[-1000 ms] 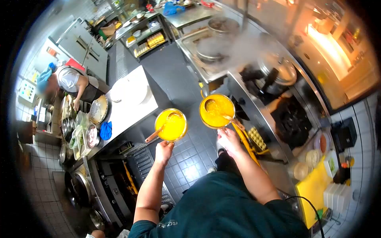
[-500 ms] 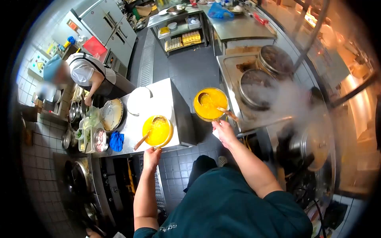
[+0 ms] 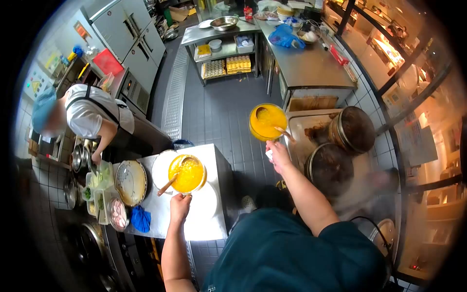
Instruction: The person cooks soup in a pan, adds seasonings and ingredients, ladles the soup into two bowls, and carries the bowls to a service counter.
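My left hand (image 3: 180,206) is closed on the handle of a pot of yellow soup (image 3: 188,176), held over the steel counter (image 3: 214,160) and its white plates (image 3: 203,200). My right hand (image 3: 279,156) grips the handle of a second pot of yellow soup (image 3: 267,121), between the counter and the stove, with something white against the palm. A ladle with a wooden handle rests in each pot.
A co-worker (image 3: 97,109) bends over pans at the left. A patterned platter (image 3: 130,183), a bowl of pink pieces (image 3: 118,214) and a blue cloth (image 3: 141,218) lie on the counter. Large steamers (image 3: 351,130) stand on the right. A low shelf (image 3: 221,36) stands ahead.
The view has shifted forward past the counter, and both pots have moved along with my hands. More white plates show beneath the left pot. The co-worker leans lower.
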Available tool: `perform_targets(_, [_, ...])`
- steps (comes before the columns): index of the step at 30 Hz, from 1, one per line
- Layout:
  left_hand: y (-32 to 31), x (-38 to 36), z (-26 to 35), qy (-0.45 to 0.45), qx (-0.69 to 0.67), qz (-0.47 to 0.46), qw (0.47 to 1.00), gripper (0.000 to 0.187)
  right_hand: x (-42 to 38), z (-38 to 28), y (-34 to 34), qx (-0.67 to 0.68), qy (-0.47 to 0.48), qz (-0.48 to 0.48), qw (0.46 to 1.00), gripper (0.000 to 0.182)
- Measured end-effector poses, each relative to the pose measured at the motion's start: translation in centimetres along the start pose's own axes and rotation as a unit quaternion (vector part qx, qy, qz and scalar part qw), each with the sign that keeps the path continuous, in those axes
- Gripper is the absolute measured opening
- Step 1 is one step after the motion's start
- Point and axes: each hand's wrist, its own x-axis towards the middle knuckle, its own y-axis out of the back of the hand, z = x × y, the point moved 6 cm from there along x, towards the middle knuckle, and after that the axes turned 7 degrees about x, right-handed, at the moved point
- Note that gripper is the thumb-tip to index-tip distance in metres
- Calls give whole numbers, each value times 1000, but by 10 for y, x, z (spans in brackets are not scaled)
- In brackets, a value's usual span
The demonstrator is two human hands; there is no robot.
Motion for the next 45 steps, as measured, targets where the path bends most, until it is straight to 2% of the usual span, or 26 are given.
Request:
perform_targets(7, [-19, 125, 86, -27, 35, -2, 999, 19, 141, -70, 2, 18, 30, 50, 998, 22])
perform_targets(10, [-40, 173, 134, -19, 93, 4, 995, 19, 213, -92, 22, 17, 57, 73, 996, 22])
perform_targets(12, [-63, 205, 163, -24, 28, -35, 999, 18, 261, -106, 42, 10, 100, 136, 986, 22])
perform_targets(13, [-73, 227, 164, -18, 87, -37, 995, 17, 284, -111, 54, 18, 121, 158, 980, 24])
perform_targets(15, [-99, 235, 228, -45, 85, -19, 995, 21, 329, -126, 84, -5, 96, 155, 983, 24])
perform_targets(16, [-114, 258, 226, -56, 68, -29, 996, 20, 337, -142, 87, -11, 99, 182, 978, 22])
perform_targets(17, [-126, 271, 247, -58, 58, -53, 995, 19, 354, -158, 90, -27, 149, 158, 976, 24])
perform_targets(19, [-146, 294, 294, -73, 100, -67, 990, 20, 374, -179, 103, 10, 110, 196, 974, 25])
perform_targets(20, [-156, 305, 317, -52, 108, -84, 989, 21, 393, -182, 117, 4, 123, 212, 970, 26])
perform_targets(23, [-191, 359, 354, -117, 107, -86, 983, 24, 430, -197, 146, 22, 183, 260, 948, 27])
perform_targets(25, [-211, 392, 379, -120, 122, -127, 977, 25, 449, -200, 172, -50, 181, 312, 931, 28])
perform_targets(27, [-235, 417, 422, -157, 137, -151, 966, 17, 453, -220, 174, 15, 182, 320, 930, 29])
perform_targets(28, [-251, 444, 429, -187, 161, -151, 957, 20, 462, -225, 185, -8, 184, 344, 921, 29])
perform_targets(35, [-343, 538, 574, -286, 264, -254, 885, 29, 508, -240, 238, 103, 174, 425, 882, 27])
perform_targets(36, [-356, 545, 599, -346, 255, -260, 864, 29, 516, -241, 249, 83, 206, 441, 870, 26])
perform_targets(39, [-402, 573, 659, -376, 303, -307, 820, 28, 526, -246, 264, 76, 144, 479, 862, 34])
perform_targets(43, [-473, 594, 728, -457, 283, -365, 760, 29, 545, -248, 283, 91, 177, 498, 844, 42])
perform_targets(44, [-491, 601, 739, -463, 297, -378, 744, 29, 554, -241, 299, 93, 134, 492, 855, 28])
perform_targets(45, [-507, 608, 751, -471, 313, -389, 727, 28, 556, -234, 312, 24, 104, 517, 849, 32])
